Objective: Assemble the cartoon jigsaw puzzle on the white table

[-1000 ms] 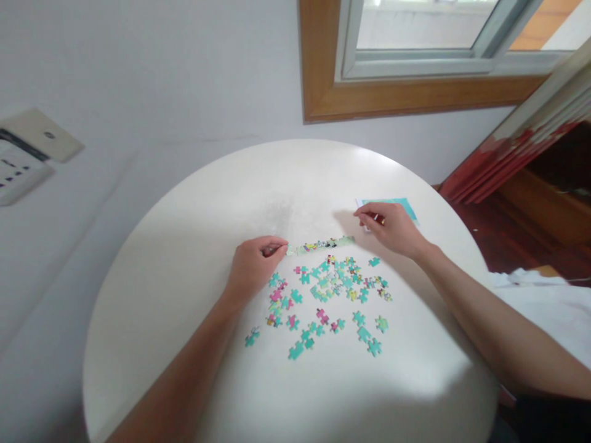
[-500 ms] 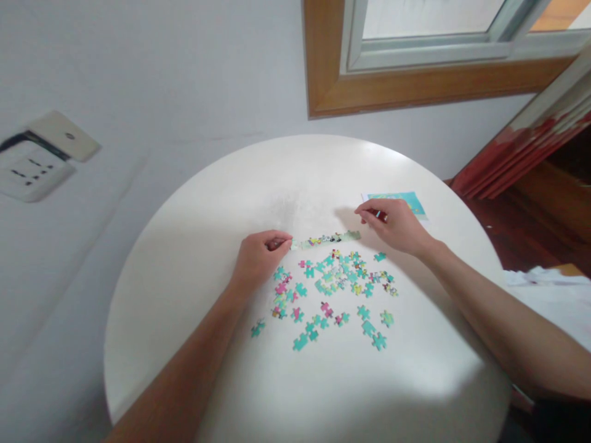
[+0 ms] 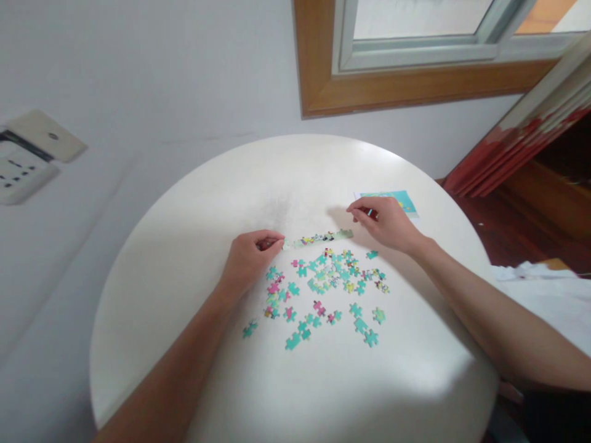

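Note:
A narrow strip of joined jigsaw puzzle pieces [image 3: 318,239] lies across the middle of the table, pale green with yellow and dark patches. At its left end, my left hand [image 3: 252,255] rests on the tabletop, thumb and forefinger pinched on the end of the strip. My right hand [image 3: 388,224] hovers just above and beyond the strip's right end, its thumb and fingertips drawn together. Whether anything tiny sits between those fingertips is hidden. Below the strip, loose puzzle pieces [image 3: 332,271] in teal, pink and yellow are scattered, some overlapping.
A teal picture card [image 3: 406,202] lies partly behind my right hand. The round white table [image 3: 295,394] stands against a wall with a socket [image 3: 21,169] and a wood-framed window [image 3: 318,92]. A red and cream curtain [image 3: 480,161] hangs at right.
The whole scene has slid a little to the left as the camera turned. Both hands keep about the same place and pose relative to the strip.

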`<state>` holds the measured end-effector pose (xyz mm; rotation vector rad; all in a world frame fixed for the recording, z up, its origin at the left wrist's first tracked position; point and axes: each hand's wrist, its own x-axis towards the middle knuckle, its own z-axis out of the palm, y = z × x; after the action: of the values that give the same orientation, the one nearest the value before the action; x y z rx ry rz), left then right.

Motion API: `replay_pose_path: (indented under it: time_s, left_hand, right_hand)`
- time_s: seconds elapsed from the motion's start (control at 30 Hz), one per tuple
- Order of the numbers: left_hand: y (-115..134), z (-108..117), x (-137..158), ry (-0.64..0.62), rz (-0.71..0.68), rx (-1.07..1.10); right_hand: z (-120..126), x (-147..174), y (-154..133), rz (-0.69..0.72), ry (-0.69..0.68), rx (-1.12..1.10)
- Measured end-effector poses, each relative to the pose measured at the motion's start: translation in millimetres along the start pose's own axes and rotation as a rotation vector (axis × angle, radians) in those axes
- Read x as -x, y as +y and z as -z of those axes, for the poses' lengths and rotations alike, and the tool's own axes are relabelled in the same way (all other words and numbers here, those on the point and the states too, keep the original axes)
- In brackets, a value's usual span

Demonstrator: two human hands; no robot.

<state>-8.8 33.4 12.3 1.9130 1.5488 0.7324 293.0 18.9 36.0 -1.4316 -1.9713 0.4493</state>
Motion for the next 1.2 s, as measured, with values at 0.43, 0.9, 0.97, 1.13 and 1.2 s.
replay_pose_path:
  time_s: [0.43,0.9,0.97,1.13,1.2]
  left_hand:
    - [1.8,2.8,-1.4,-0.033,-0.005,-0.007]
    - [6.1,3.9,0.9,-0.025,-0.010,-0.005]
    - [6.7,4.2,0.9,-0.025,-0.007,-0.003]
    - [4.3,3.6,0.6,-0.033,-0.022,0.001]
    - [2.5,3.2,0.4,-0.032,-0.032,-0.005]
  right_hand:
    - [-1.0,-0.4,0.1,0.007,0.001,-0.009]
    - [-1.0,-1.4,2.1,-0.016,-0.015,-0.034]
    - [-1.0,-1.6,2.1,-0.014,-0.016,-0.038]
    - [0.5,-2.1,1.7,-0.004,-0.004,-0.048]
    - [0.7,-2.1,1.6,-0.008,-0.006,-0.043]
